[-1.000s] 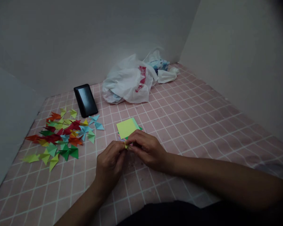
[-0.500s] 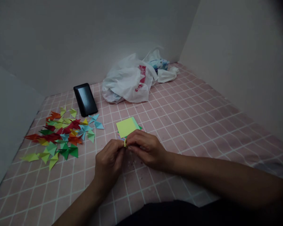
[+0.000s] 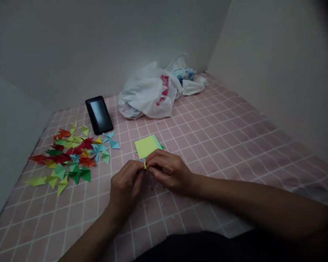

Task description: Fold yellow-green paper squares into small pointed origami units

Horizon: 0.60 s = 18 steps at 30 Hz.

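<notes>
My left hand (image 3: 127,187) and my right hand (image 3: 168,170) meet over the pink checked cloth, fingertips pinched together on a small folded yellow-green paper piece (image 3: 145,165), of which only a sliver shows. Just beyond my fingers lies a small stack of square coloured papers (image 3: 147,146), yellow-green on top. To the left, a heap of folded paper shapes (image 3: 69,156) in red, green, yellow, orange and light blue is spread over the cloth.
A black phone (image 3: 98,115) lies propped at the back left. A crumpled white plastic bag (image 3: 153,92) with red print sits in the far corner. Grey walls close in on three sides of the pink checked cloth (image 3: 221,138).
Both hands stay pinched on the small paper piece, with only slight shifts of the fingers. Nothing else has moved.
</notes>
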Tool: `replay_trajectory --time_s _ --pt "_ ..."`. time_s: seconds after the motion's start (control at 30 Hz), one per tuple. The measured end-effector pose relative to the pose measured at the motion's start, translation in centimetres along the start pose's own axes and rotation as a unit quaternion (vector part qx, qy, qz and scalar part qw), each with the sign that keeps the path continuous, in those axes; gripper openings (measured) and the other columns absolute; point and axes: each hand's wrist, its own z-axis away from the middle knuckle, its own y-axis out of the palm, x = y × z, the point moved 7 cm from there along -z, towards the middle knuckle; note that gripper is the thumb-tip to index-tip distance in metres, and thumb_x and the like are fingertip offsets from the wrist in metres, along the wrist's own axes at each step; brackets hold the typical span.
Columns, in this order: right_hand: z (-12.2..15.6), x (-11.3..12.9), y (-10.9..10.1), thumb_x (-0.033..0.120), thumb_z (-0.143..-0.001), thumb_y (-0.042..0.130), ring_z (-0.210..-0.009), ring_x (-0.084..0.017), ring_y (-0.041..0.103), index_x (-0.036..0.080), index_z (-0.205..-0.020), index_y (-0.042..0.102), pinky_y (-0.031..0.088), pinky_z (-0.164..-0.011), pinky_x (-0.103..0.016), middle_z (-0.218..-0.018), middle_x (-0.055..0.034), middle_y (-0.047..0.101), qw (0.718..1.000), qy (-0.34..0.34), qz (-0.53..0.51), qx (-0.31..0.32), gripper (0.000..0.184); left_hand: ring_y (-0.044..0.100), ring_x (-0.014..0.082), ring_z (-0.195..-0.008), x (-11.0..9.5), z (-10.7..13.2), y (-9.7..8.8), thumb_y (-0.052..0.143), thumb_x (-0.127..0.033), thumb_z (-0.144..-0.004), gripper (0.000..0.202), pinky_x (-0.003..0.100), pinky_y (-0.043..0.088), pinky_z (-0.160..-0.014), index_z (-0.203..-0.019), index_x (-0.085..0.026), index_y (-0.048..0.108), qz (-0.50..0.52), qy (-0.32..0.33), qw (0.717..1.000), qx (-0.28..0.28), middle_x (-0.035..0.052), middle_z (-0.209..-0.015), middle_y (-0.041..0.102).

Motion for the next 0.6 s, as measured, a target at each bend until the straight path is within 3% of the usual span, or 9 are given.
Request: replay_trajectory --time_s 0.6 --pt "-0.03 -0.15 -0.09 0.002 -0.083 0.054 -0.083 -0.015 0.062 0.019 -0.084 0.057 0.054 -0.075 -0.030 -0.087 -0.0051 0.065 1.000 0.009 -0.008 -0.016 0.017 0.066 0.0144 -0.080 -0.11 -0.05 0.17 0.054 -0.003 -0.091 0.018 0.025 0.050 -0.071 -0.095 -0.018 0.064 -0.003 0.003 1.000 0.009 0.0033 -0.086 0.068"
